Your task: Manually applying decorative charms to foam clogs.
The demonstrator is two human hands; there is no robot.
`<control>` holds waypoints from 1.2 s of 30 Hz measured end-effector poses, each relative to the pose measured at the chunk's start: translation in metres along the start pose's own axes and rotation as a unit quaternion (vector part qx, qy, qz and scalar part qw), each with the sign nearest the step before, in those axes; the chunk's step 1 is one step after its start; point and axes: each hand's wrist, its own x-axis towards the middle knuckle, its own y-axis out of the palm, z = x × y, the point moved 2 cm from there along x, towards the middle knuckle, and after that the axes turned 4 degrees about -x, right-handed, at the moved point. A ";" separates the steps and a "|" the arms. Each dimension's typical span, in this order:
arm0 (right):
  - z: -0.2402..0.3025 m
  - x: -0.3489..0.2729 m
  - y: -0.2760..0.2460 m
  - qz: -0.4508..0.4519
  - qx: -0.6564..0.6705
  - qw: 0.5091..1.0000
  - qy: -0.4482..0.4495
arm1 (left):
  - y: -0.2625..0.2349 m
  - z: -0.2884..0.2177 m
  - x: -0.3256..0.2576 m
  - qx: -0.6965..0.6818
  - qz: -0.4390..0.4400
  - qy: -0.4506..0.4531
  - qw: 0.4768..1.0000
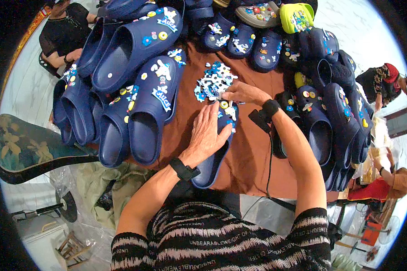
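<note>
A navy clog (208, 171) lies on the brown cloth in front of me, its heel end toward my body. My left hand (206, 131) grips it across the upper, thumb on the right and fingers reaching to the toe. Blue, white and yellow shoe charms sit on that upper, partly covered by the hand. At the toe, my right hand (246, 92) has its fingertips pinched together; what they hold is too small to make out. Just beyond is a heap of loose charms (216, 77), mostly white and blue, with the right fingertips at its near edge.
Larger navy clogs (147, 122) with charms are stacked at left. More navy clogs (319, 131) crowd the right side, and others line the back beside a lime clog (297, 18). A black cable (270, 167) runs down from my right wrist. Other people work left and right.
</note>
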 end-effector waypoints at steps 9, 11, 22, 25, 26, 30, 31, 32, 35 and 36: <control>0.019 0.004 0.006 -0.059 -0.125 0.982 0.129 | -0.003 -0.006 -0.004 0.030 0.021 0.005 0.999; 0.008 0.007 0.007 -0.094 -0.098 0.983 0.125 | 0.000 -0.003 -0.004 0.044 0.022 -0.004 0.999; -0.011 -0.066 0.027 -0.244 0.131 0.961 0.008 | -0.034 0.021 0.017 -0.124 -0.024 -0.017 0.992; 0.000 -0.079 0.046 -0.242 0.190 0.952 -0.009 | -0.032 0.013 0.023 -0.053 -0.008 0.042 0.998; 0.000 -0.079 0.050 -0.236 0.183 0.954 0.003 | -0.027 0.011 0.025 -0.017 0.006 0.071 0.997; 0.021 -0.080 0.057 -0.240 0.111 0.964 0.023 | -0.014 0.007 0.030 0.012 0.121 0.117 0.986; 0.021 -0.080 0.057 -0.241 0.112 0.964 0.023 | -0.013 0.008 0.031 0.013 0.122 0.118 0.985; 0.020 -0.081 0.056 -0.242 0.110 0.963 0.030 | -0.011 0.009 0.031 0.036 0.162 0.098 0.981; 0.020 -0.080 0.055 -0.239 0.108 0.964 0.038 | -0.009 0.009 0.033 0.072 0.207 0.082 0.972; 0.020 -0.079 0.055 -0.233 0.107 0.966 0.038 | -0.010 0.007 0.034 0.086 0.209 0.086 0.970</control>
